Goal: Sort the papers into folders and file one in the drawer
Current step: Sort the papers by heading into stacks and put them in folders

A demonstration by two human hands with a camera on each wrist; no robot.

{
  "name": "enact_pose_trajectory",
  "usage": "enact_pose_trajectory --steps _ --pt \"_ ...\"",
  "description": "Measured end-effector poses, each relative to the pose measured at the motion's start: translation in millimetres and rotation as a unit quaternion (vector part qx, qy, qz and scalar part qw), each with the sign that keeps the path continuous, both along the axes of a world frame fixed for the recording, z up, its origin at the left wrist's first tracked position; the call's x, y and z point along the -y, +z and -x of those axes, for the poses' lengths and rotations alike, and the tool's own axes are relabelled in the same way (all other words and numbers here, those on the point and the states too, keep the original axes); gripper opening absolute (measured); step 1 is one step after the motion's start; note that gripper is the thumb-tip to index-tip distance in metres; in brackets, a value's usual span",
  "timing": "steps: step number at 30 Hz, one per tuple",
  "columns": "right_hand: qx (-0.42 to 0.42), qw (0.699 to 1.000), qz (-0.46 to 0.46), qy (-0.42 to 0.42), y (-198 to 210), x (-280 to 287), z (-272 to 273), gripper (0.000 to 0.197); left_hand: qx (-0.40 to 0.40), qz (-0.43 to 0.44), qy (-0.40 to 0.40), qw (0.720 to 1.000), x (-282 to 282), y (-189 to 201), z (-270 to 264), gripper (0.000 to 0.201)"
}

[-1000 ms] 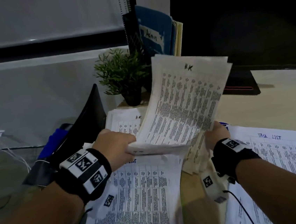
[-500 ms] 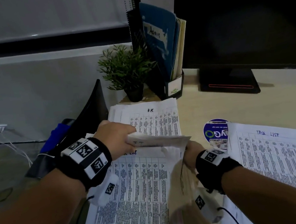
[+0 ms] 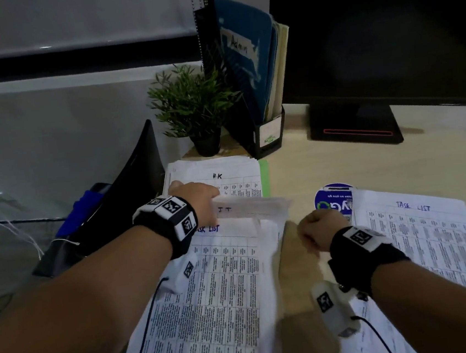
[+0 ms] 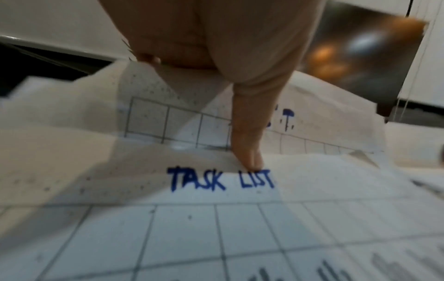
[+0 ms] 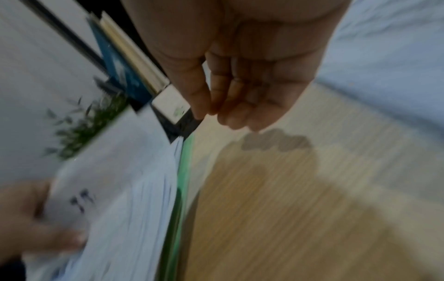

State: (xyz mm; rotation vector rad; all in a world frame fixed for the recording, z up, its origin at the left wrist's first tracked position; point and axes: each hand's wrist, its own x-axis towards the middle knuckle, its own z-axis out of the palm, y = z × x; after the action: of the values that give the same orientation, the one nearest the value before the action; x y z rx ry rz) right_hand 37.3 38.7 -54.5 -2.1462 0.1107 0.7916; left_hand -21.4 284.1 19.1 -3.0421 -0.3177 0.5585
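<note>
The left hand (image 3: 196,197) pinches the left edge of a thin, lifted sheaf of papers (image 3: 253,207) marked "I.T.", thumb on top and fingers curled beneath; one fingertip (image 4: 250,161) touches the sheet below, headed "TASK LIST" (image 4: 221,180). The right hand (image 3: 319,232) hovers over bare counter (image 3: 340,170), fingers loosely curled, holding nothing. Farther off lies a pile headed "H.K" (image 3: 217,176) on a green folder (image 3: 265,177); at right, another "TASK LIST" pile (image 3: 415,223). At the far edge a rack holds a blue folder (image 3: 244,51) labelled "Admin". The sheets look light, floppy and likely to slide apart, so gripping the whole edge seems safest.
</note>
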Motion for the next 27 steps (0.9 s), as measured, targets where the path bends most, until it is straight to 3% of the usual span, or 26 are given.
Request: enact_pose_trajectory --steps 2,5,7,9,11,14,16,22,27 --pt "0.002 0.999 0.010 -0.041 6 27 -3 0.006 0.005 -0.023 0.010 1.000 1 -13 -8 0.040" --pt "0.046 0.990 0.114 -0.074 15 89 -5 0.044 0.055 -0.042 0.026 0.997 13 -27 -11 0.094" --pt "0.044 0.974 0.200 -0.096 20 135 3 0.067 0.082 -0.036 0.033 0.995 35 -27 -12 0.105" --pt "0.007 0.952 0.291 -0.098 20 172 13 0.088 0.086 0.017 0.017 0.996 71 -26 -17 0.095" --pt "-0.041 0.932 0.344 -0.104 18 199 23 0.102 0.036 0.093 -0.015 0.995 116 -31 -21 0.079" --pt "-0.067 0.924 0.354 -0.128 16 216 31 0.108 -0.094 0.186 -0.012 0.978 180 -45 -16 0.063" --pt "-0.059 0.926 0.344 -0.145 15 220 33 0.109 -0.130 0.230 0.005 0.964 212 -55 -9 0.051" --pt "-0.017 0.924 0.370 -0.096 8 226 45 0.113 -0.147 0.240 0.013 0.959 270 -72 10 0.036" --pt "-0.011 0.944 0.320 -0.082 8 243 52 0.108 -0.158 0.218 0.014 0.963 281 -74 20 0.032"
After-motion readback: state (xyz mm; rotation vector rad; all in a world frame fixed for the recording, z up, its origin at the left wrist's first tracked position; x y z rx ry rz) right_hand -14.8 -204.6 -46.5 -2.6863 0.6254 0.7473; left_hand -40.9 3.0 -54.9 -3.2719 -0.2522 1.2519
